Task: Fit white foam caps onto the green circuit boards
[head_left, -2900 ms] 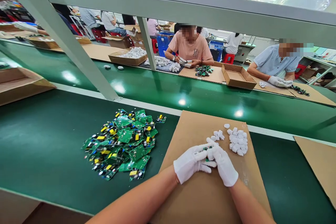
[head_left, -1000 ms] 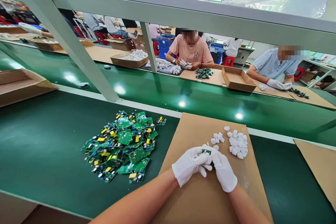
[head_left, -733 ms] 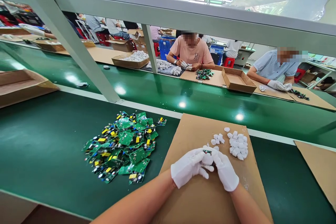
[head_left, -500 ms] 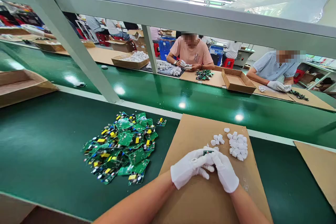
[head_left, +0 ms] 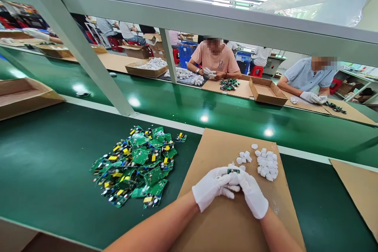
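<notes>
My left hand point(head_left: 211, 189) and my right hand point(head_left: 254, 195), both in white gloves, meet above a brown cardboard sheet point(head_left: 218, 224). Between their fingertips they grip a small green circuit board point(head_left: 233, 171), mostly hidden by the gloves. Just beyond my fingers lies a small group of white wrapped pieces point(head_left: 243, 157). A larger cluster of white pieces point(head_left: 267, 164) sits to its right on the cardboard. Left of my hands, a heap of green circuit boards point(head_left: 140, 156) with yellow, blue and black components spreads over the dark green mat.
A green conveyor belt point(head_left: 189, 106) runs behind the bench. A grey metal frame point(head_left: 78, 43) crosses in front and overhead. At left stands a cardboard box point(head_left: 26, 96). Across the belt, two people handle small parts near an open cardboard tray point(head_left: 267, 90).
My hands stay nearly in place, while a little more of the circuit board shows between the fingers. Small objects on the conveyor belt have shifted slightly left.
</notes>
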`<control>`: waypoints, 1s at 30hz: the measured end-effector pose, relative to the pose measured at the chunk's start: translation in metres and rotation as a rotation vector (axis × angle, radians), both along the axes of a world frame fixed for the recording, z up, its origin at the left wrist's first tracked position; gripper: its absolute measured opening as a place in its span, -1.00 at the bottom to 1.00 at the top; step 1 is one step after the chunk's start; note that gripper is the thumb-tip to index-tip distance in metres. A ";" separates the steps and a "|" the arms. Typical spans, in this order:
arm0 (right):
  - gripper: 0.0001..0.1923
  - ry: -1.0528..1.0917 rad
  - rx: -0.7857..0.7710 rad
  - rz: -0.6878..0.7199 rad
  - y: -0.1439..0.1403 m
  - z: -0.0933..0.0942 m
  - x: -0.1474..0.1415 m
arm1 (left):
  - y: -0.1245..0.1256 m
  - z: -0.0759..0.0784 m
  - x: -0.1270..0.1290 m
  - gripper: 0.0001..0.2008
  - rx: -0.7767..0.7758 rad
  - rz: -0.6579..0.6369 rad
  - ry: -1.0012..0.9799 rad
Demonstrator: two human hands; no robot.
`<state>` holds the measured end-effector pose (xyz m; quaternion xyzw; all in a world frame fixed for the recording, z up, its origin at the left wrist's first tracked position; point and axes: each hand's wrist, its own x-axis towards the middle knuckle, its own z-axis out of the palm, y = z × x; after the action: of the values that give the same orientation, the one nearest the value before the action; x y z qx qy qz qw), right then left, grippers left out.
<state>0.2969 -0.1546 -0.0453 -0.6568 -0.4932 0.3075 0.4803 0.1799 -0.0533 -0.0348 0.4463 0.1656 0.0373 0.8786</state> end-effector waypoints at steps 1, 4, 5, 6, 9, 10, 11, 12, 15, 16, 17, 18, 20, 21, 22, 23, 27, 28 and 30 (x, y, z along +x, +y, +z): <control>-0.61 -0.027 0.000 -0.007 0.000 0.000 -0.001 | 0.000 -0.001 0.000 -0.63 0.002 0.001 -0.016; -0.68 -0.127 -0.036 -0.079 0.000 -0.001 -0.006 | -0.001 -0.003 0.000 -0.60 -0.009 -0.029 -0.078; -0.70 -0.139 -0.047 -0.095 0.001 -0.003 -0.007 | -0.001 -0.003 0.000 -0.61 -0.015 -0.034 -0.081; -0.71 -0.136 -0.053 -0.096 0.001 -0.005 -0.007 | 0.000 -0.004 0.000 -0.62 -0.023 -0.027 -0.073; -0.58 -0.081 -0.009 -0.031 0.001 -0.009 -0.004 | 0.003 -0.004 0.000 -0.71 -0.081 0.006 -0.051; -0.50 -0.051 0.019 -0.009 0.000 -0.009 -0.002 | 0.005 -0.004 0.000 -0.75 -0.111 0.013 -0.053; -0.43 -0.021 0.044 -0.011 -0.001 -0.009 0.001 | 0.007 -0.003 0.000 -0.77 -0.144 0.024 -0.057; -0.39 -0.003 0.059 -0.048 -0.001 -0.009 0.005 | 0.010 -0.003 0.000 -0.78 -0.176 0.043 -0.063; -0.52 -0.107 0.049 -0.271 -0.004 -0.008 0.017 | 0.017 -0.002 -0.001 -0.79 -0.228 0.139 -0.078; -0.58 -0.209 0.042 -0.319 -0.004 -0.008 0.021 | 0.019 -0.002 -0.002 -0.80 -0.220 0.175 -0.070; -0.63 -0.334 0.037 -0.336 -0.004 -0.009 0.025 | 0.020 -0.003 -0.002 -0.80 -0.200 0.210 -0.057; -0.66 -0.461 0.028 -0.323 -0.003 -0.010 0.027 | 0.021 -0.003 -0.002 -0.78 -0.172 0.245 -0.036; -0.66 -0.674 -0.012 -0.269 -0.002 -0.012 0.030 | 0.023 -0.004 -0.001 -0.71 -0.117 0.310 0.016; -0.64 -0.744 -0.043 -0.244 -0.002 -0.013 0.029 | 0.025 -0.003 0.001 -0.67 -0.091 0.332 0.032; -0.61 -0.788 -0.078 -0.228 -0.001 -0.014 0.028 | 0.028 -0.002 0.004 -0.63 -0.056 0.342 0.042; -0.60 -0.810 -0.113 -0.220 -0.001 -0.014 0.027 | 0.033 0.000 0.008 -0.60 0.005 0.347 0.051; -0.80 -0.775 -0.204 -0.227 -0.001 -0.014 0.023 | 0.068 0.010 0.037 -0.49 0.618 0.380 0.158; -0.87 -0.756 -0.209 -0.232 -0.001 -0.015 0.022 | 0.080 0.012 0.047 -0.48 0.730 0.392 0.190; -0.95 -0.727 -0.202 -0.245 -0.001 -0.016 0.022 | 0.103 0.013 0.066 -0.50 0.848 0.401 0.248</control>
<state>0.3194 -0.1555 -0.0609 -0.8207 -0.5165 0.0424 0.2404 0.2461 0.0498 -0.0214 0.7254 0.3221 0.2167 0.5684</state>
